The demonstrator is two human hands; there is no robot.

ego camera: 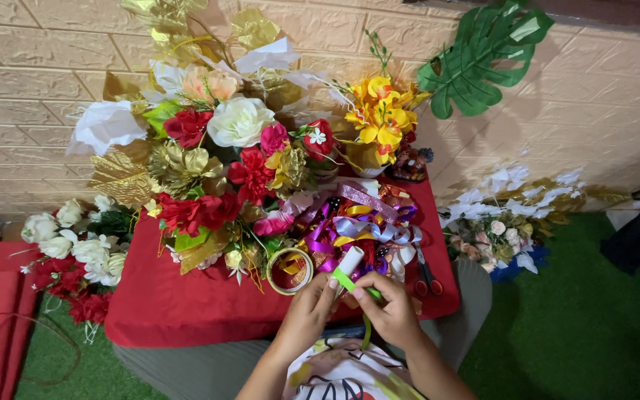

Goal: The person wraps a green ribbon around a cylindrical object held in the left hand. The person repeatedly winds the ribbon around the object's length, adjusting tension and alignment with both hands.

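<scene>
- While we lean over the low table (187, 315), our left hand (307, 315) and right hand (392, 311) meet just in front of its near edge, both pinched narrow on a strip of green tape (348, 283); we judge the two-handed grip keeps the strip taut.
- From the fingers of our right hand the tape's loose end trails down toward our lap, so the free length stays off the table.
- Between the two hands, tilted up and away from us, stands a small white roll (351, 259); our left fingertips appear to pinch it where the tape crosses it, though we cannot tell exactly which finger bears on which.
- Just beyond the hands lies a heap of curled ribbons (357, 222) in purple, gold and pink, with a roll of gold ribbon (290, 270) to its left, both close enough to reach without shifting.
- Red-handled scissors (429, 280) rest on the red cloth near our right hand, seemingly parked on the side that would use them.
- Behind everything rises a large bouquet of artificial flowers (220, 155) in red, white and gold, set against the brick-patterned wall (24, 96), with a yellow flower arrangement (381, 118) beside it.
- Smaller bunches lie on the green turf (572, 326) to either side.
</scene>
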